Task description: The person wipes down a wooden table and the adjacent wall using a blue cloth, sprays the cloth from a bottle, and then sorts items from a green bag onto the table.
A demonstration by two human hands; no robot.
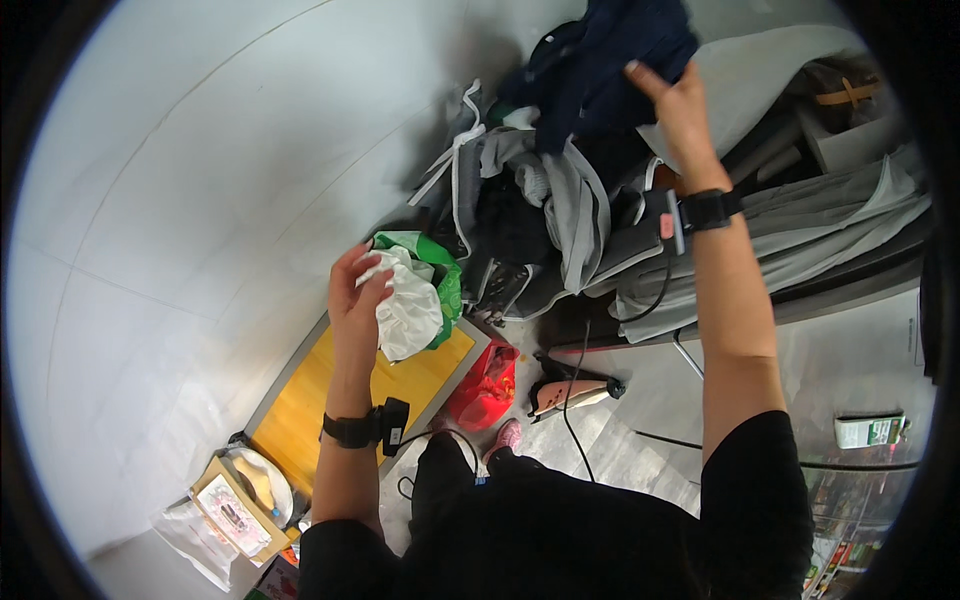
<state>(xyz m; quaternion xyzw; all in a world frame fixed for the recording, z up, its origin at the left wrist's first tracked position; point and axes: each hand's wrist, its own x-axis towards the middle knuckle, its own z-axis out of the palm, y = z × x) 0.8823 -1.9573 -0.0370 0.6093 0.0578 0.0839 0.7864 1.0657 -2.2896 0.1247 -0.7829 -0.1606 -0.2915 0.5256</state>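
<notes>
My right hand (681,120) grips a dark navy garment (615,71), which hangs over a heap of clothes in a dark grey fabric storage bin (466,187) with pale piping. Grey cloth (574,217) spills over the heap below the garment. My left hand (354,289) has its fingers apart at the side of a bunched white cloth (407,307). Whether the fingertips touch that cloth is hard to tell. The white cloth sits in a green bag (448,289) on a yellow wood-look tabletop (300,390) with a grey edge.
A red plastic bag (487,394) and a pink bag (574,396) stand on the floor. Grey fabric (780,232) lies in folds at the right. A tissue box (234,517) is at the lower left. Black cables (576,409) run from my wrist straps. A pale wall (187,187) borders the left.
</notes>
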